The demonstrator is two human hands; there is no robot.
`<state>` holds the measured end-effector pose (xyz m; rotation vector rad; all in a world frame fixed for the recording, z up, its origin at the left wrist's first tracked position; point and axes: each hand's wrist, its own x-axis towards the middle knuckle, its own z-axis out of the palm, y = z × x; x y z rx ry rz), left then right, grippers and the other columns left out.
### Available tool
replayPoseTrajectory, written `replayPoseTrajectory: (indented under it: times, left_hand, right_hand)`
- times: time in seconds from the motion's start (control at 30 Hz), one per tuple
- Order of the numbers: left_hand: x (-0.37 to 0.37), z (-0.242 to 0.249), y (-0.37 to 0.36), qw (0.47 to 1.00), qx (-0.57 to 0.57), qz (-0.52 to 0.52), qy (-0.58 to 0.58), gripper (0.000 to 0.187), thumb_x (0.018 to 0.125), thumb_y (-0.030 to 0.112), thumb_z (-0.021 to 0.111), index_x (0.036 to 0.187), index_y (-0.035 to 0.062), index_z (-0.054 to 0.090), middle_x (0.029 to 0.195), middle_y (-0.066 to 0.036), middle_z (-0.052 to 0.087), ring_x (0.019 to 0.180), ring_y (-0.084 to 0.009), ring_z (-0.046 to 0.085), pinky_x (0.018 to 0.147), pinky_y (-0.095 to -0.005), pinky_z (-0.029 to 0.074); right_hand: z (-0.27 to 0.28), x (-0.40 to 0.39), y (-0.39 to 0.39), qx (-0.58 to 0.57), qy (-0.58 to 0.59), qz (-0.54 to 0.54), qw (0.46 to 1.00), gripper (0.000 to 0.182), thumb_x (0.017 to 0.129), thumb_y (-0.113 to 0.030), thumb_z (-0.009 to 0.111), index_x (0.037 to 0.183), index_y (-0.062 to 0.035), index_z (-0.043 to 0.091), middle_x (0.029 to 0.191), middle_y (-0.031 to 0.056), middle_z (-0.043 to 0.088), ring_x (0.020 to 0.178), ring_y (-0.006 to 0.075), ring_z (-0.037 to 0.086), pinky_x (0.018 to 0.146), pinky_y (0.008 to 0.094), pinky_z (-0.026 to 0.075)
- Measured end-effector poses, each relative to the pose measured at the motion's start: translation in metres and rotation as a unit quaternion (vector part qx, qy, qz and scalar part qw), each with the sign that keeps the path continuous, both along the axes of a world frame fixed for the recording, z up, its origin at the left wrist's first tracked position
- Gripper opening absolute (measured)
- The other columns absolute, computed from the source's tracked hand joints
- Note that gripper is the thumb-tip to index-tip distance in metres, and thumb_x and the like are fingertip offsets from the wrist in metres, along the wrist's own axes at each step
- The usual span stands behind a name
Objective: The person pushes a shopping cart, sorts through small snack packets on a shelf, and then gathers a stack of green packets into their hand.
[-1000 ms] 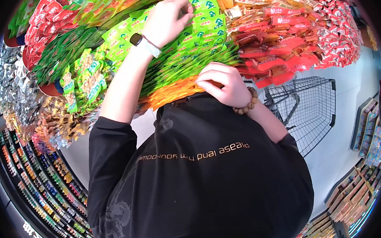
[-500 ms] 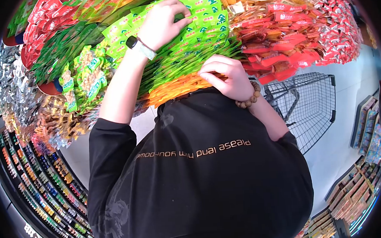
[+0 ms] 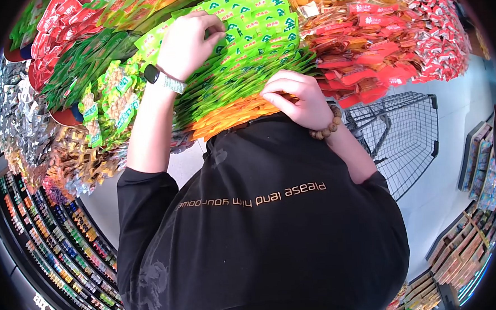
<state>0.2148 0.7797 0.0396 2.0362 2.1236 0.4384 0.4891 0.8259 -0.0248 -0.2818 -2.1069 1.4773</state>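
My left hand point(image 3: 189, 46), with a dark watch and pale band, is over the left part of the flat rows of green snack packets point(image 3: 263, 22). Its fingers are bent and stand apart from the thumb, and no held packet shows. Near the front of the pile, my right hand point(image 3: 301, 99), with a bead bracelet, is loosely curled. Its fingertips and thumb come together over the green packet edges; what lies between them, if anything, is hidden. Orange packets point(image 3: 229, 114) line the front edge below the green ones.
Red packets point(image 3: 366, 53) heap to the right, dark green ones point(image 3: 86, 62) to the left. Clear bags of nuts point(image 3: 116, 100) lie beside the green rows. A wire shopping cart point(image 3: 401, 130) stands at the right. Curved shelves point(image 3: 62, 249) fill the lower left.
My left hand has moved left and slightly down across the green packets, uncovering more of them. My right hand is almost in the same place.
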Motion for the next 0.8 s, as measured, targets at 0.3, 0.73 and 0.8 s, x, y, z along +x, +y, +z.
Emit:
replayPoseTrajectory:
  times: [0.3,0.73,0.8]
  left_hand:
    - [0.0,-0.013,-0.003,0.998,0.054,0.007,-0.024,0.012,0.091,0.013,0.077,0.096,0.0026,0.072,0.098,-0.01,0.065,0.084,-0.0249,0.067,0.076,-0.0377,0.054]
    - [0.017,0.002,-0.004,0.984,0.098,0.112,-0.101,0.017,0.099,0.02,0.072,0.105,0.0035,0.072,0.089,-0.01,0.078,0.074,-0.0177,0.074,0.065,-0.0304,0.053]
    - [0.025,0.008,-0.007,0.987,0.036,0.126,-0.096,0.015,0.099,0.017,0.072,0.106,0.0035,0.072,0.092,-0.01,0.079,0.08,-0.0179,0.077,0.068,-0.0288,0.055]
  right_hand:
    - [-0.003,-0.001,0.0,-0.007,0.003,-0.003,1.0,0.008,0.09,-0.001,0.074,0.098,-0.0015,0.074,0.093,0.0096,0.073,0.084,0.0248,0.071,0.075,0.0337,0.057]
    - [-0.005,-0.002,0.001,-0.016,0.004,-0.001,1.0,0.009,0.09,-0.002,0.074,0.098,-0.003,0.074,0.092,0.0087,0.073,0.084,0.0259,0.071,0.075,0.0352,0.057]
    - [-0.004,-0.002,0.001,-0.01,0.006,-0.002,1.0,0.008,0.09,-0.002,0.074,0.098,-0.003,0.074,0.092,0.0086,0.073,0.084,0.026,0.071,0.075,0.0355,0.057]
